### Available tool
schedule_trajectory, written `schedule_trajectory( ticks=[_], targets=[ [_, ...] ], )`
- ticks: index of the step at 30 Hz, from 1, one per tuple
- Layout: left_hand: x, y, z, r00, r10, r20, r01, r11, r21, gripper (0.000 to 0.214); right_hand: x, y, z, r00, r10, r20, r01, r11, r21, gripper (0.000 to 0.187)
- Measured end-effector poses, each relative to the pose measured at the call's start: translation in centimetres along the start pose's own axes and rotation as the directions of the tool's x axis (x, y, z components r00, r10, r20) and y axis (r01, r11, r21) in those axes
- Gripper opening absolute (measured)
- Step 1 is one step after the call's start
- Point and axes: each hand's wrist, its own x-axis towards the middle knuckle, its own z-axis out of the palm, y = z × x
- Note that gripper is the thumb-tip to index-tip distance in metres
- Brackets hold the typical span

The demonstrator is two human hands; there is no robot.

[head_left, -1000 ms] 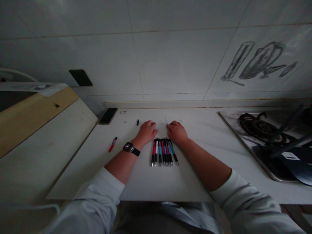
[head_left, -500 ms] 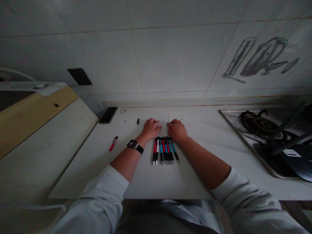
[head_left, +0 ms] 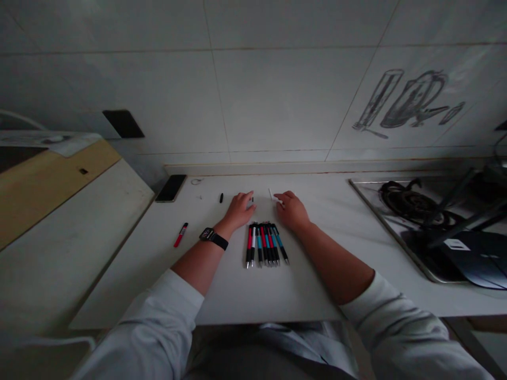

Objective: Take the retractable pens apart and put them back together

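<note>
A row of several pens with red, blue, white and black barrels lies side by side on the white counter, tips toward me. My left hand, with a black watch on its wrist, rests just behind the row. Its curled fingertips pinch a small black piece. To the right, my right hand also rests behind the row, fingers closed at the end of a thin white rod. About a hand's width separates the two hands.
A lone red pen lies to the left, with a small black cap farther back. A dark phone sits at the counter's back left corner. A gas stove fills the right side. A tiled wall stands behind.
Both hands stay behind the pens. They have drawn slightly apart, and the white rod has tilted a little. The view has shifted slightly.
</note>
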Motion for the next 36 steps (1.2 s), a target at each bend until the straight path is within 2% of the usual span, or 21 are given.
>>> schedule_trajectory(
  ticks=[3, 5, 9, 13, 15, 20, 29, 36],
  targets=[
    [0.0, -0.2, 0.0, 1.0, 0.007, -0.013, -0.007, 1.0, -0.01, 0.052, 0.7, 2.9, -1.6, 0.977, 0.08, -0.2, -0.063, 0.994, 0.087, 0.043],
    [0.0, -0.2, 0.1, 1.0, 0.013, -0.015, -0.013, 1.0, -0.005, 0.052, 1.3, 5.1, -2.5, 0.951, 0.159, -0.265, -0.139, 0.986, 0.094, 0.043],
    [0.1, -0.2, 0.3, 1.0, 0.015, -0.004, -0.015, 1.0, 0.012, 0.05, 2.3, 7.9, -2.5, 0.945, 0.286, -0.158, -0.282, 0.958, 0.047, 0.041],
    [0.0, -0.1, 0.2, 1.0, 0.027, 0.006, -0.027, 0.999, 0.023, 0.047, 2.9, 8.0, -1.2, 0.962, 0.263, -0.08, -0.267, 0.962, -0.054, 0.03],
    [-0.1, -0.1, 0.2, 0.999, 0.037, 0.004, -0.037, 0.999, 0.031, 0.045, 3.1, 7.9, -0.9, 0.963, 0.257, -0.085, -0.266, 0.958, -0.109, 0.025],
    [-0.1, -0.2, 0.4, 0.998, 0.057, 0.011, -0.057, 0.997, 0.043, 0.036, 3.1, 8.7, -1.2, 0.94, 0.315, -0.129, -0.334, 0.928, -0.167, 0.028],
    [0.0, -0.1, 0.4, 0.996, 0.085, 0.02, -0.087, 0.994, 0.065, 0.038, 3.1, 9.3, -1.3, 0.942, 0.309, -0.129, -0.33, 0.926, -0.185, 0.029],
    [-0.1, -0.1, 0.5, 0.996, 0.083, 0.045, -0.087, 0.992, 0.094, 0.042, 3.1, 9.2, -1.4, 0.929, 0.35, -0.121, -0.365, 0.92, -0.142, 0.028]
  ],
)
